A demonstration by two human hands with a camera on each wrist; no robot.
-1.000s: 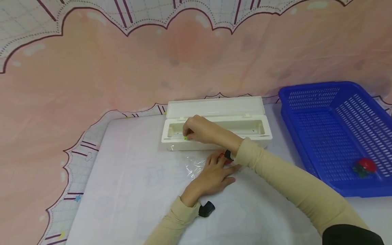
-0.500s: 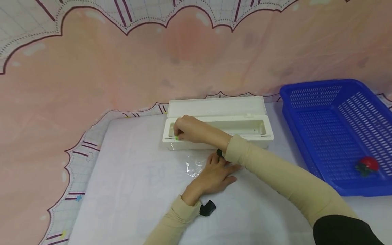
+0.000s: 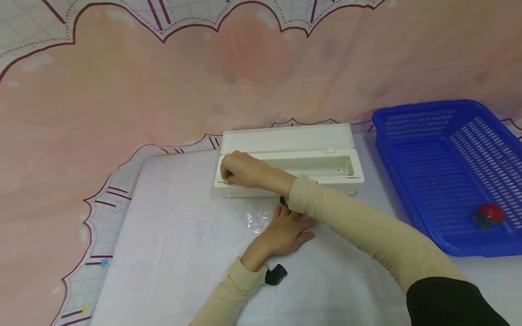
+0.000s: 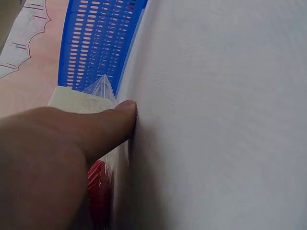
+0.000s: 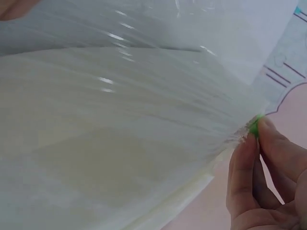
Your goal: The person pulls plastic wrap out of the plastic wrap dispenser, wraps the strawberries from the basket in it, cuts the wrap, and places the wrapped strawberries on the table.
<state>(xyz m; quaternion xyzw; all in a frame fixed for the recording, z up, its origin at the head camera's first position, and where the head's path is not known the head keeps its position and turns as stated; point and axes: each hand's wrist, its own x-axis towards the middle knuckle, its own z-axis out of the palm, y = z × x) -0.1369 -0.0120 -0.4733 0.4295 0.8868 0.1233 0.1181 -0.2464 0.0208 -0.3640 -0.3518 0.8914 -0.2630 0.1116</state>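
A long white cling film dispenser (image 3: 287,139) stands at the back of the table with its lid up. My right hand (image 3: 246,171) is at the box's left end. Its thumb and fingers pinch a small green slider (image 5: 254,127) on the front edge, where the clear film (image 5: 120,72) gathers into creases. In front of the box my left hand (image 3: 283,233) lies spread, pressing on the film over the table. A red object (image 4: 99,191) under film sits beside that hand in the left wrist view; its kind is hard to tell.
A blue plastic basket (image 3: 401,192) stands on the right, holding a red strawberry (image 3: 490,213) with green leaves. White cloth (image 3: 171,253) covers the table. A pink patterned cloth (image 3: 163,90) hangs behind. My right forearm crosses above the left fingers.
My right hand has slid left along the box's front edge to its left end, with the green slider in its pinch. The left hand has stayed in place.
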